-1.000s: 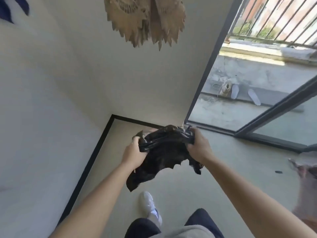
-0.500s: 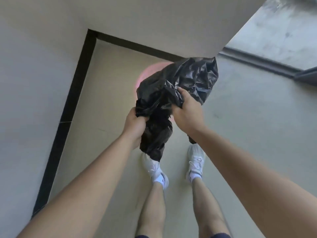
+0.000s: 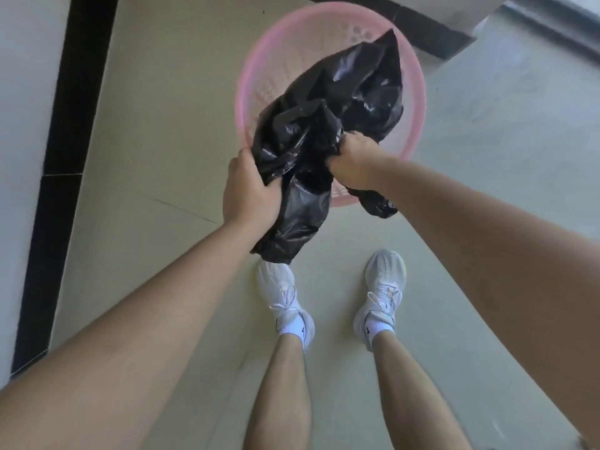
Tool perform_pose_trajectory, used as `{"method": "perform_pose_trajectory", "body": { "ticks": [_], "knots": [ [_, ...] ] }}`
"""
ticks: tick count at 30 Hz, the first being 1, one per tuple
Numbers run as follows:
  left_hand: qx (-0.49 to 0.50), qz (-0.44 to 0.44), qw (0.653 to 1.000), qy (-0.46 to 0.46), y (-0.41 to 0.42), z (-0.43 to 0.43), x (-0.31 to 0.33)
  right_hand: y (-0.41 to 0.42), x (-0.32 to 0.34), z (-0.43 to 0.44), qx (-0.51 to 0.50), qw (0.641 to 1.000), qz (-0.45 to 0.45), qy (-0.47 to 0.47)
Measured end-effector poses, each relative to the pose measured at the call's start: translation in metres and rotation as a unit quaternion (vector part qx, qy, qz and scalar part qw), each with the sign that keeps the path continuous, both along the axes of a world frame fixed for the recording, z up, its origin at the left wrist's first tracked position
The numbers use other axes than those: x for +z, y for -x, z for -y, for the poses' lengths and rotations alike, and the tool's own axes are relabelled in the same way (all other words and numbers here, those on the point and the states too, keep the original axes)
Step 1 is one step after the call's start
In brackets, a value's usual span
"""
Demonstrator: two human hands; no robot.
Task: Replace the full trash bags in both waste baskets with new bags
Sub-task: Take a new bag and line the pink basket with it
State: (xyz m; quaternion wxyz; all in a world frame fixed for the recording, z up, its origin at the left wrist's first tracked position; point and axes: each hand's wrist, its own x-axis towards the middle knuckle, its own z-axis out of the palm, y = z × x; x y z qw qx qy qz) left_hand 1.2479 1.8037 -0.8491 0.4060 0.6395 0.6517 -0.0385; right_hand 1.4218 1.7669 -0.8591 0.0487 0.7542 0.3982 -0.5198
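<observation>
A crumpled black trash bag (image 3: 328,125) hangs in the air above a round pink perforated waste basket (image 3: 256,63) that stands on the floor. My left hand (image 3: 248,190) grips the bag's left edge. My right hand (image 3: 355,162) is closed on the bag's right side, with a fold of plastic trailing below the wrist. The bag hides much of the basket's inside; the mesh wall that shows looks bare.
The basket sits near a corner: a white wall with black skirting (image 3: 61,177) runs along the left, another wall lies behind it. A dark door track (image 3: 552,21) is at the upper right. My feet in white shoes (image 3: 282,293) stand just before the basket.
The view has tilted from the wall and balcony door down to the floor, so the pink basket now shows fully. Both hands still hold the bag, now over the basket.
</observation>
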Motion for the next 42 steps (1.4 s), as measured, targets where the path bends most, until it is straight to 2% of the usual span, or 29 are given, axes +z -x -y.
{"method": "perform_pose_trajectory", "body": {
  "ticks": [2,4,8,11,14,17,21,24,27,29,31,34,36,38,40,42],
  "knots": [
    [-0.022,-0.008,1.000,-0.009,0.006,-0.003,-0.010,-0.002,-0.018,0.000,0.044,0.998,0.003,0.042],
    [-0.039,0.011,0.999,-0.020,0.011,-0.004,-0.013,-0.003,-0.029,0.004,0.025,0.998,0.032,0.044],
    [-0.068,0.061,0.992,-0.087,0.019,-0.008,-0.006,-0.014,-0.028,0.012,-0.047,0.990,0.097,-0.095],
    [-0.093,0.044,0.980,-0.170,0.022,-0.021,-0.001,-0.038,-0.018,0.018,-0.052,0.981,0.115,-0.149],
    [-0.086,0.013,0.977,-0.197,0.019,-0.040,0.000,-0.062,-0.008,0.018,-0.038,0.989,0.089,-0.111],
    [-0.028,0.002,0.983,-0.183,0.009,-0.054,-0.005,-0.072,0.003,0.017,-0.031,0.993,0.073,-0.090],
    [0.006,0.018,0.982,-0.185,-0.009,-0.051,-0.008,-0.064,-0.003,0.005,-0.073,0.994,0.048,-0.068],
    [0.007,0.047,0.985,-0.165,-0.021,-0.036,-0.001,-0.055,-0.023,-0.002,-0.044,0.999,-0.002,0.019],
    [-0.056,0.080,0.981,-0.169,-0.014,-0.031,-0.001,-0.046,-0.040,-0.001,0.008,0.996,-0.030,0.081],
    [-0.114,0.079,0.973,-0.186,-0.004,-0.038,-0.004,-0.043,-0.045,0.000,-0.047,0.998,0.013,0.045],
    [-0.136,0.057,0.969,-0.198,0.003,-0.049,-0.006,-0.044,-0.037,-0.001,-0.079,0.992,0.079,-0.060],
    [-0.103,0.024,0.972,-0.211,0.003,-0.071,-0.006,-0.061,-0.007,-0.003,-0.003,0.975,0.118,-0.189],
    [-0.069,0.010,0.973,-0.220,-0.005,-0.090,-0.007,-0.081,0.014,-0.007,0.046,0.973,0.092,-0.207],
    [-0.045,-0.003,0.973,-0.228,-0.018,-0.111,-0.009,-0.100,0.022,-0.011,0.069,0.967,0.111,-0.220],
    [-0.081,-0.022,0.965,-0.248,-0.032,-0.133,-0.013,-0.119,0.019,-0.021,0.058,0.952,0.187,-0.236],
    [-0.151,-0.045,0.951,-0.265,-0.050,-0.153,-0.019,-0.135,0.013,-0.037,0.001,0.950,0.235,-0.205]
  ]
}}
